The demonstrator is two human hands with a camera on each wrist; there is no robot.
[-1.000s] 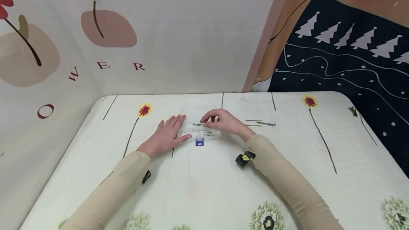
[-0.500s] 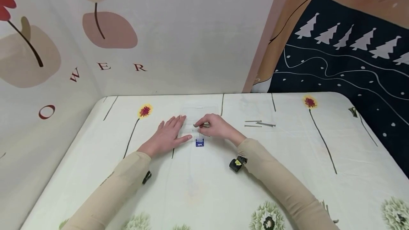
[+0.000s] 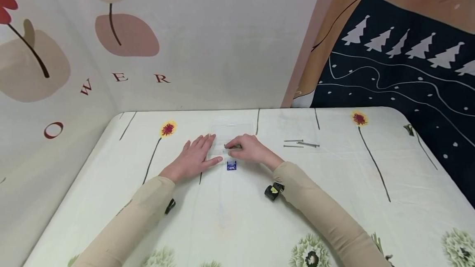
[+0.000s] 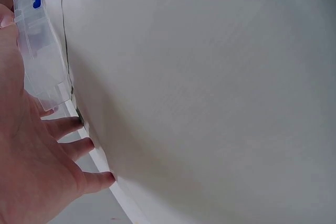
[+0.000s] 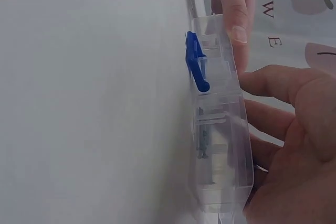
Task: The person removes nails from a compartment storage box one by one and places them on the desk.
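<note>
A clear plastic compartment box (image 5: pixel 223 153) with a blue latch (image 3: pixel 231 165) lies on the table, its transparent lid (image 3: pixel 231 128) folded back. My left hand (image 3: pixel 189 158) lies along the box's left side, fingers straight, the thumb near the front. In the left wrist view its fingertips touch the cloth. Over the box, my right hand (image 3: pixel 250 150) has its fingers curled down inside, pinching a nail (image 3: pixel 236 146) that they partly cover. Small metal pieces (image 5: pixel 203 135) show through the box wall in the right wrist view.
Several long nails (image 3: pixel 308 144) lie on the tablecloth right of the box. The table (image 3: pixel 230 209) has a white cloth with printed flowers. Behind it hangs a pale printed curtain (image 3: pixel 222 52), with a dark tree-patterned cloth (image 3: pixel 400 69) at the right.
My right hand has moved a little left and lower into the box with the nail, uncovering more of the nails on the cloth. My left hand has stayed in place.
</note>
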